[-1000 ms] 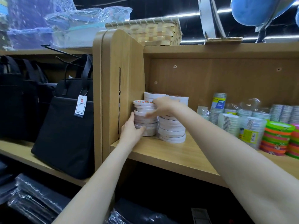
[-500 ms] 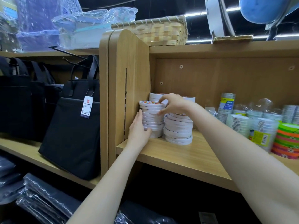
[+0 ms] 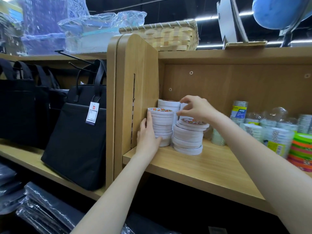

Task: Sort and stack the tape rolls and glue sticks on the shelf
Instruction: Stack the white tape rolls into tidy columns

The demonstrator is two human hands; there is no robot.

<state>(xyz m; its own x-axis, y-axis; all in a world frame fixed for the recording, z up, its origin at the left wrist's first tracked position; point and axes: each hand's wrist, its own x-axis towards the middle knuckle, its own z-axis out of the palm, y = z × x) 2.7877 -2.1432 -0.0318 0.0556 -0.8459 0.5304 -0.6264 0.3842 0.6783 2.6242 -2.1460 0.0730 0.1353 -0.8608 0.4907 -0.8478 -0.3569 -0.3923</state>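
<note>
Left hand (image 3: 147,137) lies flat, fingers straight, bracing the tall white tape-roll stack (image 3: 161,126) at frame centre. Right hand (image 3: 194,109) fingers pinch a back roll (image 3: 183,107). Light, stiff, slide-prone rolls: grip by the rims.

Head cam – close, facing shelf (image 3: 202,168) front-on.

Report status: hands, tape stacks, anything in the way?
Left hand steadies left white tape stack. Right hand pinches a back-row roll. Front stack leans. Nothing blocking.
</note>
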